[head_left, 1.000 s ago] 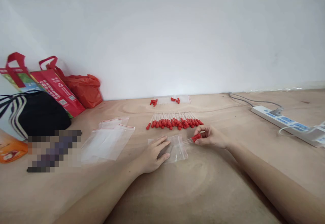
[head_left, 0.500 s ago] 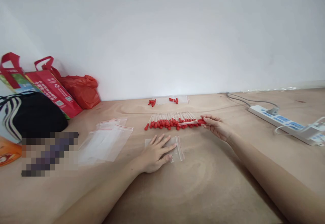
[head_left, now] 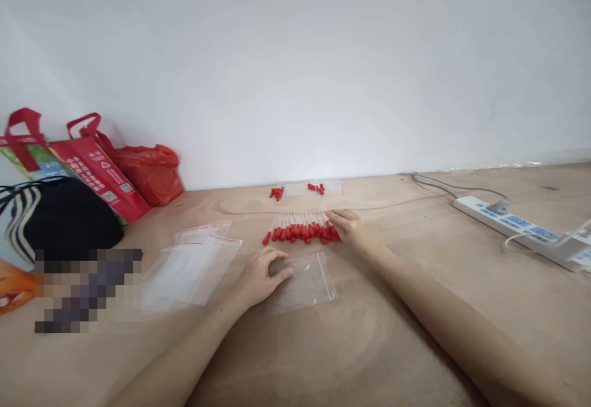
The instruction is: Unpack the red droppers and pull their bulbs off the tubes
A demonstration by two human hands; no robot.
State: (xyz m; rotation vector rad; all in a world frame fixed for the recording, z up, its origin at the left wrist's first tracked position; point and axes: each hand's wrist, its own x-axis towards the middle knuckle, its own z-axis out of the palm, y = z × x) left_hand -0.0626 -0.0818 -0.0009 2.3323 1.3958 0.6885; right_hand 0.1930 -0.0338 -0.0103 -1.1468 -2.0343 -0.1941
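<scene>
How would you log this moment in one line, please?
left hand: at left edge of clear bag | right hand: at right end of red-ended sticks | other bags: further left

Your droppers (head_left: 297, 232): red bulbs, thin pale stems, side by side in a row, frame centre, bulbs toward you. Your zip bag (head_left: 302, 287): clear, lying flat just below the row, zip edge at right.
</scene>
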